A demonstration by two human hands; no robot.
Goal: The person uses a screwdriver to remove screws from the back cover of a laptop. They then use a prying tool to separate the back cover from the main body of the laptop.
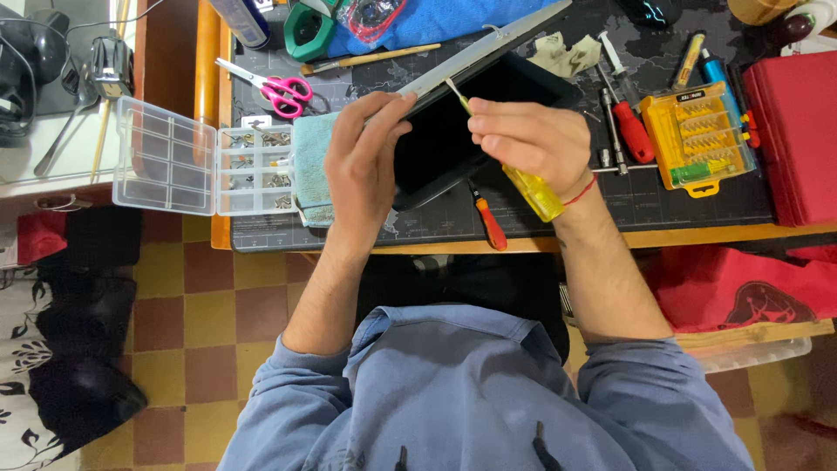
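My left hand (362,166) grips the near edge of a black laptop (453,131), which is tilted up on its side over the dark mat. The laptop's grey lid edge runs up to the right. My right hand (532,139) holds a yellow-handled screwdriver (534,192); its thin shaft points up-left and its tip touches the laptop's edge near my left fingers. A teal cloth (309,166) lies under my left hand.
A clear plastic parts box (205,157) with small screws stands open at the left. Pink-handled scissors (283,90), a red-handled screwdriver (632,126), an orange-handled one (490,222), a yellow bit set (697,131) and a red case (798,131) lie on the mat (645,196).
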